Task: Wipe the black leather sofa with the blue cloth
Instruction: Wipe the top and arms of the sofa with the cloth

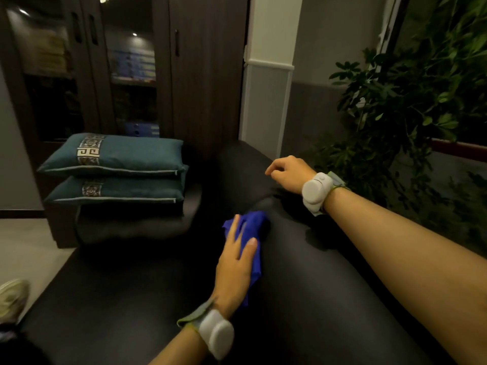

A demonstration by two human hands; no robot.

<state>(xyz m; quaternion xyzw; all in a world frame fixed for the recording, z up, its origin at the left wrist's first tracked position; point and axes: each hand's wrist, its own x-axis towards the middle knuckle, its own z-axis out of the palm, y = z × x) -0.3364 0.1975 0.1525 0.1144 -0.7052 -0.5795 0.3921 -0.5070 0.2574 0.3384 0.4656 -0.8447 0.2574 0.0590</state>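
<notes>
Left hand (234, 267) flat on blue cloth (253, 227), sofa (316, 285) backrest edge

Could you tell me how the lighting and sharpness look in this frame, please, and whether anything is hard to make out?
Head view: dim room, so the black leather sofa loses most detail apart from soft sheen; the blue cloth under the left hand stays vivid; the right hand is slightly soft; ceiling lights glare in the cabinet glass; wide-angle bending shows at the edges.

The left hand (235, 262) covers much of the blue cloth (253, 225); cabinet contents (133, 64) are too blurred to identify.
</notes>
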